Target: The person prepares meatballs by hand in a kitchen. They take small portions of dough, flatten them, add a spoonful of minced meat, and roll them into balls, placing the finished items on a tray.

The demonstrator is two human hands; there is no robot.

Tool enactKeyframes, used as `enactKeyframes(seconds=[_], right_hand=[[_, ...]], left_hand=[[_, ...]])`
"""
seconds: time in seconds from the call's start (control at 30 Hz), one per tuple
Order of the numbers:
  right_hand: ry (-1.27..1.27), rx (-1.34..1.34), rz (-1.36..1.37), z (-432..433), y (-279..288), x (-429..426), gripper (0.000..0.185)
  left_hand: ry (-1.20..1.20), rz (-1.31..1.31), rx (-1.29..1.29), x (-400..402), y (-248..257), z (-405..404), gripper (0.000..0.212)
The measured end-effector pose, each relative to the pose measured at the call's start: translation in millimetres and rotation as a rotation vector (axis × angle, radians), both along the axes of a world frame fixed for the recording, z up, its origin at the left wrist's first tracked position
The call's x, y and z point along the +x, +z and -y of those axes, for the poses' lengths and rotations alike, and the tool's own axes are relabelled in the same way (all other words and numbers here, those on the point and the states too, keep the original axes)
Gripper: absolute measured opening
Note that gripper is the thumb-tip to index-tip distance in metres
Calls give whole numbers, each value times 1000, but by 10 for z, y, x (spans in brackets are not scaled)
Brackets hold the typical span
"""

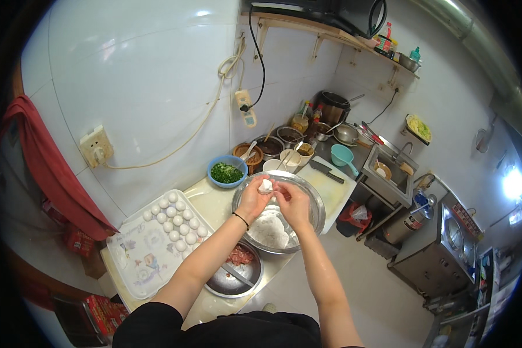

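A small white ball, apparently dough [265, 187], rests in the fingers of my left hand [253, 202], which wears a dark band at the wrist. My right hand [295, 202] is curled, its fingertips at the ball's right side; whether they pinch it is hard to see. Both hands are above a large metal bowl [315, 209], with white flour [267, 230] inside. Left of the bowl, a white patterned tray [135, 256] carries several round white balls [174, 222]. Partly behind my left forearm, a metal bowl [219, 282] contains minced meat [240, 255] and a flat metal utensil [239, 275].
Chopped greens fill a blue bowl [227, 182] by the wall. Several seasoning bowls [269, 145] stand behind the large bowl. A cleaver [326, 170] lies on a white cutting board [341, 191], near a turquoise ladle [342, 155]. Farther right is a metal sink [400, 187].
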State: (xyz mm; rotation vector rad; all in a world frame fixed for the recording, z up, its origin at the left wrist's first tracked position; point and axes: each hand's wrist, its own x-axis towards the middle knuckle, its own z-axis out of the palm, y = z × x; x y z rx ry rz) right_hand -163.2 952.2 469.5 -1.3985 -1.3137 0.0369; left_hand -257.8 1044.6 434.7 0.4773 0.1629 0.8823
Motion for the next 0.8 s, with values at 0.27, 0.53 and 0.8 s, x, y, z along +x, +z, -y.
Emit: enactKeyframes(seconds=[0.27, 0.53, 0.8], right_hand=[[-91, -33, 364, -44, 8, -84, 10], [315, -125, -805, -101, -129, 122, 14], [100, -200, -365, -70, -377, 368, 14]], left_hand=[[207, -191, 191, 111, -61, 166, 17], [-28, 79, -235, 49, -104, 61, 22], [-136, 278, -376, -99, 3, -81, 29]])
